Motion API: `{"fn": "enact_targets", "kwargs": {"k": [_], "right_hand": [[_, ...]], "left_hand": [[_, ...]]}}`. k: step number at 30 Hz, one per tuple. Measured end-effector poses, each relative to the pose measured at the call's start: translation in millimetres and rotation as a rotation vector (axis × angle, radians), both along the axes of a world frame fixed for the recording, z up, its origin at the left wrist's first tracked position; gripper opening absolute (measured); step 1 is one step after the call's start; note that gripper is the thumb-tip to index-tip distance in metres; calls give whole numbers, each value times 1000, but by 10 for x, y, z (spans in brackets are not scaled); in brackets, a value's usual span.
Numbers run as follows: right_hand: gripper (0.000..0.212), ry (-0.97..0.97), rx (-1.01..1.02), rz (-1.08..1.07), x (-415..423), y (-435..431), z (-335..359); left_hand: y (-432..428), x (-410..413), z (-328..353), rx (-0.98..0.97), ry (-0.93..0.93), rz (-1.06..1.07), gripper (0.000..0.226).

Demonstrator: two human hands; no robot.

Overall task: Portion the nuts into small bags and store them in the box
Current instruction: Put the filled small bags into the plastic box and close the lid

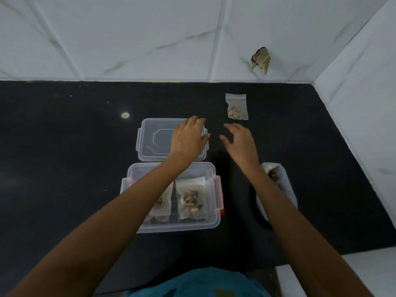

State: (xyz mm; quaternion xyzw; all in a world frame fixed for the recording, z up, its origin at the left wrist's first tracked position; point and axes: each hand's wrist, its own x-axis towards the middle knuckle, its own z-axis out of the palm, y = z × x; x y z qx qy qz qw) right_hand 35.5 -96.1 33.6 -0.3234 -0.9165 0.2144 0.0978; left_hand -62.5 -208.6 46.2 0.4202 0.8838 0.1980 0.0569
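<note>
A clear plastic box [211, 219] with red side clips sits on the black counter, holding two small bags of nuts [192, 199]; my left forearm hides part of one. Its clear lid [150, 144] lies just beyond it. My left hand [188, 139] is over the lid's right edge with its fingers bent; I cannot tell whether it grips the lid. My right hand [241, 140] hovers open over the counter to the right of the lid, holding nothing. A third small zip bag of nuts [236, 107] lies beyond my right hand, apart from it.
A larger white bag with nuts [282, 185] lies at the right, partly under my right forearm. A crumpled wrapper [261, 60] rests against the tiled back wall. The black counter [64, 146] ends at a white wall on the right.
</note>
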Motion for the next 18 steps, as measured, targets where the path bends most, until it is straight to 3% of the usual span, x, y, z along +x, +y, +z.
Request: {"fn": "enact_targets", "kwargs": {"k": [7,18], "right_hand": [[43,-29,-30,-108,-224,764,-272],[51,115,-390,-396,-628,1482,-553]], "left_hand": [[936,-289,-300,-91,-146,35,52],[1662,-541,-684,100,-483,242,31]]}}
